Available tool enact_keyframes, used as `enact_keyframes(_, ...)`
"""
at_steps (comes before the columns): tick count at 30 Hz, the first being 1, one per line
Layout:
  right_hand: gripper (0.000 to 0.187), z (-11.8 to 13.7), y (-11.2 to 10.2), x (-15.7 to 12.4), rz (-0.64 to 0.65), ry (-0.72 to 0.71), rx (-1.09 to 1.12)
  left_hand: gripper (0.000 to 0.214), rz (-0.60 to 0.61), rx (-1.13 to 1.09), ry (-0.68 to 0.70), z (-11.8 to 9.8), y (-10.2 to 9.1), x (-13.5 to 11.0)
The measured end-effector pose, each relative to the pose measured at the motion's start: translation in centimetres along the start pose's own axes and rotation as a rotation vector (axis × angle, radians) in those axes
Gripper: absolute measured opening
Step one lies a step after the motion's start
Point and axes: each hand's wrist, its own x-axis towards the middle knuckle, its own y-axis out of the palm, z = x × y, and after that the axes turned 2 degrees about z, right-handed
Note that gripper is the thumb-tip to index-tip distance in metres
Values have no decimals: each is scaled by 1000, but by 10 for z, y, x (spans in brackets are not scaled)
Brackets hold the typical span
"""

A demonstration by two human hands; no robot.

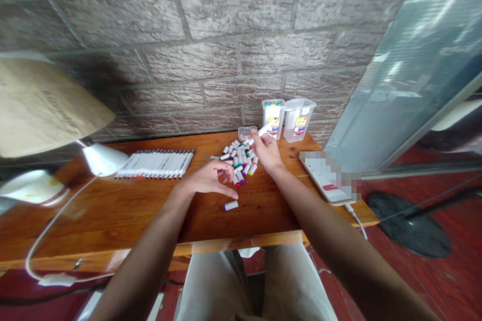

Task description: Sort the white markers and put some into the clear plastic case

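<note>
My right hand (pixel 265 150) is closed around a white marker (pixel 262 130), held up over a pile of marker caps (pixel 240 159) near the back of the wooden table (pixel 113 210). My left hand (pixel 212 179) hovers low over the table with its fingers curled, just above a single loose cap with a purple end (pixel 231 205). Whether it pinches anything is unclear. A row of several white markers (pixel 156 164) lies side by side to the left of the pile.
Two clear plastic marker boxes (pixel 289 119) stand at the back by the brick wall, a small clear tray (pixel 246 132) beside them. A white lamp (pixel 101 159) and its cable sit on the left. A white flat device (pixel 327 180) lies at the right edge.
</note>
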Motion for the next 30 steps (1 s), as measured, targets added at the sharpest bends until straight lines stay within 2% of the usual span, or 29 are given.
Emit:
enact_keyframes(4, 55, -1, -1, 1, -9, 7, -12, 49, 35, 231, 151, -8, 8, 3)
enact_keyframes(8, 55, 0, -2, 2, -3, 2, 0, 59, -14, 364, 243, -9, 11, 4)
enact_keyframes(12, 53, -1, -3, 2, -15, 5, -14, 88, -85, 465, 179, -1, 6, 1)
enact_keyframes(14, 53, -2, -3, 2, -15, 13, -18, 96, -106, 491, 153, 4, 2, 0)
enact_keyframes(19, 52, -1, -3, 2, -1, -5, -10, 96, -239, 601, 131, 19, -6, 0)
enact_keyframes(23, 55, 2, -4, 2, -3, -12, -31, 91, -423, 675, 5, 32, -12, -1)
enact_keyframes(25, 55, 2, -4, 1, -12, -7, -36, 89, -469, 652, -61, 38, -14, -1)
enact_keyframes(27, 53, 3, -4, 1, -21, -11, -34, 94, -456, 597, -122, 42, -14, -1)
enact_keyframes(30, 53, 3, -4, 1, -20, -18, -25, 104, -369, 519, -170, 47, -11, 0)
